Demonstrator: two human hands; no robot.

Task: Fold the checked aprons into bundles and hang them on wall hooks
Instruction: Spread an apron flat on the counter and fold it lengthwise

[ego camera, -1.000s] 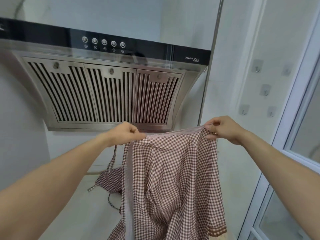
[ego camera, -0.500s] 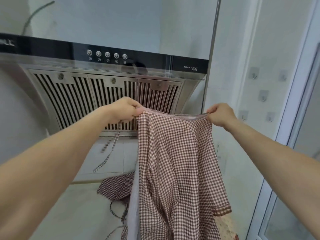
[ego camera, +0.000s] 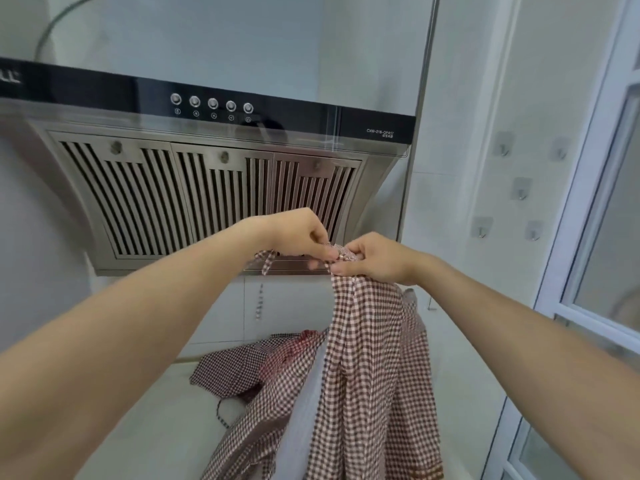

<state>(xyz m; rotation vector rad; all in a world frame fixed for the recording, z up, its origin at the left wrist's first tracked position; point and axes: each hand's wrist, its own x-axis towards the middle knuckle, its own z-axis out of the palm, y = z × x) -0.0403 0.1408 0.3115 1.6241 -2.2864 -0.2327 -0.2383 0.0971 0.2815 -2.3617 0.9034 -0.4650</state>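
Below the range hood (ego camera: 207,188), held up in the air above the worktop (ego camera: 166,420), a brown-and-white checked apron (ego camera: 374,375) hangs in a long doubled fall, its top edge gathered between two hands that meet in front of the hood's lower rim. At that point the left hand (ego camera: 294,237) curls its fingers and thumb down onto the gathered top edge and pinches it, with a short loop of the apron's tie (ego camera: 266,259) sticking out just beside its knuckles. Touching it from the other side, the right hand (ego camera: 374,259) grips the same bunched corner, fingers folded round the cloth and thumb underneath. From there the fabric drops straight down, a pale plain lining (ego camera: 301,410) showing along its left fold, and its lower part runs out of view at the bottom. Behind it, a second checked apron (ego camera: 242,365) lies crumpled on the worktop towards the back edge, near the tiled wall (ego camera: 221,313), with a thin tie (ego camera: 221,410) curling forward from it. Well apart to the right, five clear adhesive wall hooks (ego camera: 521,188) are stuck on the white side wall, between the hood's vertical duct trim (ego camera: 419,133) and a white window frame (ego camera: 581,202); all hang bare.
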